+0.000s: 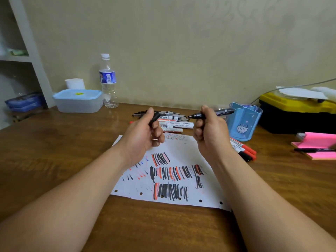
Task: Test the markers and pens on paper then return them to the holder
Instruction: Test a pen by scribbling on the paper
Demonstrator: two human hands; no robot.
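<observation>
— What do we hold?
— Our right hand (209,131) grips an uncapped black marker (221,112); our left hand (143,131) pinches its cap (154,118), both above the scribbled paper (181,179).
— Around us?
— A pile of markers (174,122) behind (our hands partly hide it), and the blue holder (243,122) to the right.

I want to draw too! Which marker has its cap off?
The black marker in the right hand: its tip is bare, and the left hand holds the cap. Markers on the table look capped.

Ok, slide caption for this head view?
Right hand holds an uncapped black marker, left hand its cap, above the scribbled test paper.
</observation>
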